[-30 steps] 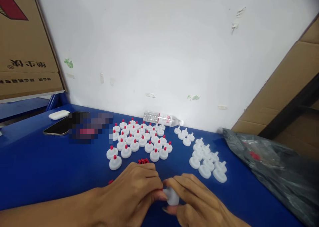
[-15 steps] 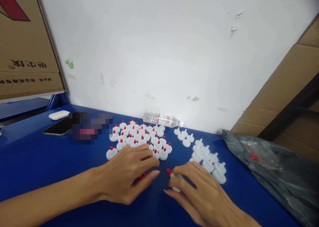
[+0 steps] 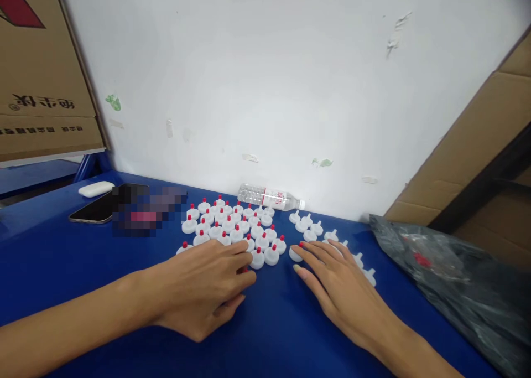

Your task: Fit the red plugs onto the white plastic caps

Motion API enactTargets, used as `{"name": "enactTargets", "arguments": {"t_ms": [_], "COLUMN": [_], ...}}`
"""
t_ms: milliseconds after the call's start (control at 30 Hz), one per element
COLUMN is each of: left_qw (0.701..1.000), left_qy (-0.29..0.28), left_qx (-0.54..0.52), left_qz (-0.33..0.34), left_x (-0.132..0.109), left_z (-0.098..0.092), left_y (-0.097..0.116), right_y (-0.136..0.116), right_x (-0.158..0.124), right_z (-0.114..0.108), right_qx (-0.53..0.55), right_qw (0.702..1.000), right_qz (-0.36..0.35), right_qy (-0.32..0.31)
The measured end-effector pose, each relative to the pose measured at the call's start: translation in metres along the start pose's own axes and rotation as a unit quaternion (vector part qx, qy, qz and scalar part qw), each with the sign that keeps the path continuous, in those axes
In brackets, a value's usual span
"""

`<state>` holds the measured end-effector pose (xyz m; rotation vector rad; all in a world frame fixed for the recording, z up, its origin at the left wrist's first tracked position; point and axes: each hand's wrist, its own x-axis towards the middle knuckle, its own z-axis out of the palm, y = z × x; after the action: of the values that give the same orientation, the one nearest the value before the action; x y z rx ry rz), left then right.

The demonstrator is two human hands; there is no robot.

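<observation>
The 2 bare hands lie well apart, backs up. The left forearm [image 3: 83, 314] comes in from the lower left, its wrist [image 3: 151, 292] nearly straight. The left hand [image 3: 209, 286] points rightward, fingers curled inward and bunched together, with the thumb [image 3: 228, 310] below them; the undersides of those fingers are hidden. The right forearm [image 3: 409, 342] slants up from the lower right. The right hand [image 3: 332, 275] reaches forward and leftward, 4 fingers extended and gently bent, the thumb [image 3: 311, 284] held apart from the index finger [image 3: 312, 258].

This looks like a workshop. Matching white parts [image 3: 271, 257] crowd a blue counter [image 3: 267, 334], with printed cardboard [image 3: 41, 62] upper left.
</observation>
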<state>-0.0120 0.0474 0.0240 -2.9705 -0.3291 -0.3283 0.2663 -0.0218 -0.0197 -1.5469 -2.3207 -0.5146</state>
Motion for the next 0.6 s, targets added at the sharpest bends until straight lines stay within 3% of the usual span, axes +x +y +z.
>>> {"name": "enactTargets", "arguments": {"t_ms": [200,300,400,467,533,600], "left_qw": [0.994,0.977,0.938,0.911,0.905,0.926], "left_qy": [-0.022,-0.095,-0.203,-0.247,-0.249,-0.222], "left_qx": [-0.058,-0.092,-0.143,-0.189,-0.212,-0.184], "left_qz": [-0.089,-0.165,-0.243,-0.271,-0.271,-0.243], "left_x": [-0.008,-0.022,-0.032,-0.033,-0.032,-0.032], "left_z": [-0.022,-0.037,-0.045,-0.044,-0.040,-0.034], "left_y": [-0.011,-0.021,-0.026,-0.024,-0.021,-0.019], "right_y": [-0.004,-0.005,-0.004,-0.003,-0.002,-0.002], "right_x": [0.005,0.006,0.005,0.004,0.004,0.004], "right_z": [-0.013,-0.013,-0.007,-0.004,-0.003,-0.003], "right_qx": [0.041,0.044,0.042,0.037,0.029,0.024], "right_qw": [0.998,0.999,0.999,0.999,1.000,1.000], "right_qz": [0.020,0.012,0.006,0.002,-0.001,-0.004], "right_qy": [0.033,0.014,-0.007,-0.010,-0.004,0.000]}}
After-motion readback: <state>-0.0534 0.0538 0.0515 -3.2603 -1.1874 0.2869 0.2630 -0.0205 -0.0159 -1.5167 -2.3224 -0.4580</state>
